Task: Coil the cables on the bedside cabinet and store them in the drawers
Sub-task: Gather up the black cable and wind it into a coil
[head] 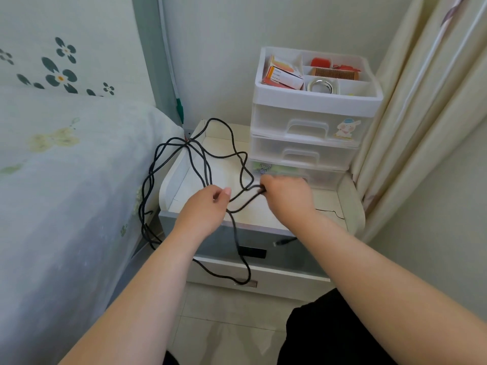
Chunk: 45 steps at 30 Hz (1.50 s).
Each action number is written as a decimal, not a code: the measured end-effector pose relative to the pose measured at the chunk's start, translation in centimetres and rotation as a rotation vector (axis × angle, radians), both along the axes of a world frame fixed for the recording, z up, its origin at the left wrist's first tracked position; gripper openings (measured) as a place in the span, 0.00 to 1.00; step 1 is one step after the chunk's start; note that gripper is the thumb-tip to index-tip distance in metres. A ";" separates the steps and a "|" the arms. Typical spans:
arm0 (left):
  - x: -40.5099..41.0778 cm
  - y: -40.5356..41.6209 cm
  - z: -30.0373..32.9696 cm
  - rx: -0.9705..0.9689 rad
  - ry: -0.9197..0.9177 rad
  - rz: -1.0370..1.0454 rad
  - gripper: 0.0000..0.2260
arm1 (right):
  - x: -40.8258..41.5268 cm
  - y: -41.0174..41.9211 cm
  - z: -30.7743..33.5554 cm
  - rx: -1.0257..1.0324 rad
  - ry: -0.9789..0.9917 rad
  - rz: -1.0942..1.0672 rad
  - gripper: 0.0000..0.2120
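A long black cable (200,164) is spread in loose, tangled loops over the top of the bedside cabinet (266,217), and no single long axis can be given for it. From the hands, strands run up toward 11 and 12 o'clock, the farthest loop arching near the cabinet's back rim. Other strands are draped over the cabinet's 9 o'clock edge and hang down between it and the bed (66,167). One more loop drops toward 6 o'clock across the cabinet's grey front and reaches the lower drawer (263,275). A plug end (283,242) is seen hanging at the front edge, pointing toward 9 o'clock.

The cable is held between the two hands above the cabinet's front half. It is pinched by the left hand (205,206) between thumb and fingertips, the strands leaving it toward 12 and 3 o'clock. The right hand (287,193), at 3 o'clock from the left, is closed around a bend of the cable, which emerges at its 9 o'clock side.

A thin dark thread (329,212) lies on the cabinet top at 4 o'clock from the right hand. A clear plastic drawer unit (308,143) is stood at the back right of the cabinet, its top tray holding small boxes, a comb and a tape roll. A curtain (411,114) hangs at 3 o'clock.
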<state>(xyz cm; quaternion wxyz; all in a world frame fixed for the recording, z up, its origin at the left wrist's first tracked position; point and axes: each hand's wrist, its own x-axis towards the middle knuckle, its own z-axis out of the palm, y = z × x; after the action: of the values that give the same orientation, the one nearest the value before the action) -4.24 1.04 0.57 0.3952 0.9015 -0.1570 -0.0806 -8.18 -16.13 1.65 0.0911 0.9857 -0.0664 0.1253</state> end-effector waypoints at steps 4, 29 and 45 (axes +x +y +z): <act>-0.5 -0.1 0.8 -0.232 -0.054 0.047 0.24 | -1.0 5.0 2.6 0.333 -0.101 0.109 0.10; -4.0 3.8 0.9 -0.118 0.121 -0.186 0.16 | -0.5 7.3 1.4 2.234 0.024 -0.376 0.23; -0.9 7.7 2.4 -1.418 0.496 0.374 0.11 | -2.5 10.8 -2.0 0.657 0.575 0.372 0.11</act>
<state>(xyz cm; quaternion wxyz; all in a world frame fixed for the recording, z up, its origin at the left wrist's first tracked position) -5.17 8.71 3.01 0.9086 0.4001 0.0768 -0.0923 -10.70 -5.35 -0.30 -0.2347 0.9522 0.1030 -0.1662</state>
